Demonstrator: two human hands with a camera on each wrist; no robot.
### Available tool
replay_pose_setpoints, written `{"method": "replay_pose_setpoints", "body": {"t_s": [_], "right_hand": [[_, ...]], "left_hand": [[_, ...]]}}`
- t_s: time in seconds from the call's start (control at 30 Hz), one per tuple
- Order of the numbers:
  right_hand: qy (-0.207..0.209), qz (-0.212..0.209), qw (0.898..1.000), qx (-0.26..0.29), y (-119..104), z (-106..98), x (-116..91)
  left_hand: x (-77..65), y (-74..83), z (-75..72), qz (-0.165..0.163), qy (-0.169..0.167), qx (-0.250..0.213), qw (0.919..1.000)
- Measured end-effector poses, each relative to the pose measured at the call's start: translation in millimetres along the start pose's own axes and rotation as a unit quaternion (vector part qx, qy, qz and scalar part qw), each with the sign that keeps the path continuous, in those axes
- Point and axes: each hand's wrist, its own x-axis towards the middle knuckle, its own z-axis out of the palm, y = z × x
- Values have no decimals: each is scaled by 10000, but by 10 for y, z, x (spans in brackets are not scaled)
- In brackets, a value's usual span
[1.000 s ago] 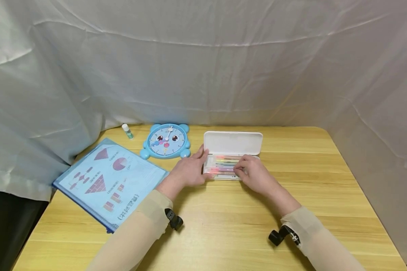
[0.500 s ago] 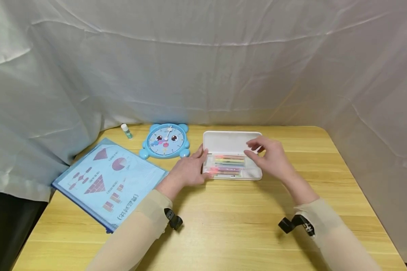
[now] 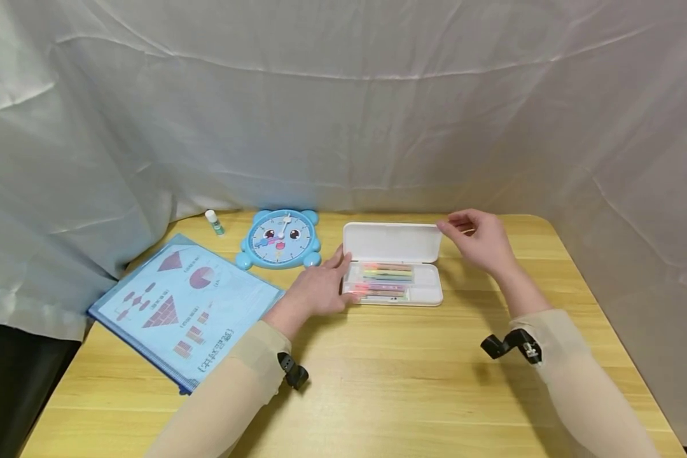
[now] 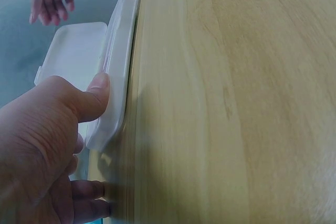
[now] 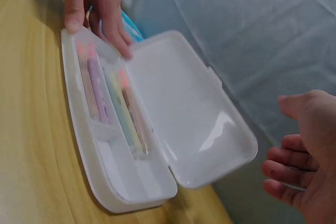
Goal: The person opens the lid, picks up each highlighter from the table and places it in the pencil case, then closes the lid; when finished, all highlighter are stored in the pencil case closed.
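A white pencil case (image 3: pixel 429 295) lies on the table, its lid (image 3: pixel 392 243) raised and leaning back. Several pastel pens (image 3: pixel 387 273) lie in two compartments inside, towards the left; the right wrist view shows purple, yellow and orange pens (image 5: pixel 97 85). My left hand (image 3: pixel 320 289) holds the case's left end, with the thumb on the front rim and fingers behind, as the left wrist view shows. My right hand (image 3: pixel 483 242) is beside the lid's upper right corner, fingers loosely bent; in the right wrist view a gap separates this hand (image 5: pixel 310 156) from the lid.
Left of the case lies a blue bear-shaped toy clock (image 3: pixel 282 245). A small glue stick (image 3: pixel 214 222) is farther left, at the back. A blue document folder (image 3: pixel 186 308) with printed charts covers the table's left part. Grey cloth (image 3: pixel 378 127) hangs behind the table (image 3: pixel 389 381).
My right hand has left the pens, rising and moving right past the lid to its right edge. The left hand stays on the case, and the lid remains up.
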Motion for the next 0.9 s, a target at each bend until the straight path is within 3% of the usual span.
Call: {"method": "replay_pose_setpoints", "body": {"t_s": [0.1, 0.2, 0.4, 0.63, 0.9], "right_hand": [[-238, 278, 9993, 14, 92, 12, 52], [-624, 590, 9956, 370, 171, 42, 98], [-1309, 1206, 9764, 1221, 297, 129, 166], [-1540, 1619, 9627, 1524, 388, 230, 184], [-1640, 1944, 9383, 2344, 412, 306, 194]], "left_hand": [[-3, 0, 0, 12, -3, 40, 10000], [-5, 1, 1, 18, -9, 47, 10000], [-12, 1, -3, 2, 6, 24, 10000], [-6, 4, 1, -2, -19, 55, 10000], [-11, 0, -2, 4, -30, 67, 10000]]}}
